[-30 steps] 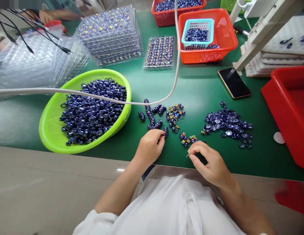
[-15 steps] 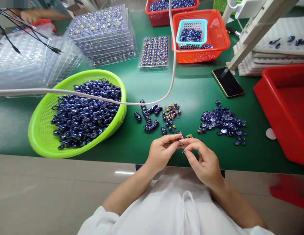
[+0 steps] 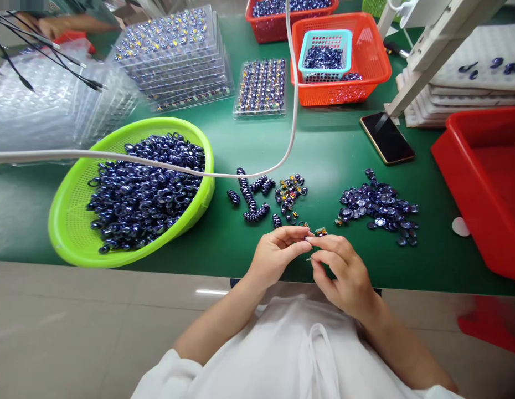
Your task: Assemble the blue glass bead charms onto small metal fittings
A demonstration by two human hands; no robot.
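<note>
Pinching a tiny silvery piece (image 3: 308, 259), the right hand (image 3: 344, 271) meets the left hand (image 3: 278, 255), whose hold I can't tell; piece at six o'clock from their meeting point, glossy dark-blue rings (image 3: 247, 197) at ten!

We look out from the wearer's head, facing forward and steeply down, over the white shirt (image 3: 282, 343) at our bottom edge. We have the left hand (image 3: 276, 252) and right hand (image 3: 349, 272) close below us, near centre; the desk (image 3: 253, 136) spreads wide beyond, and our right edge crops the red bin (image 3: 475, 210).
</note>
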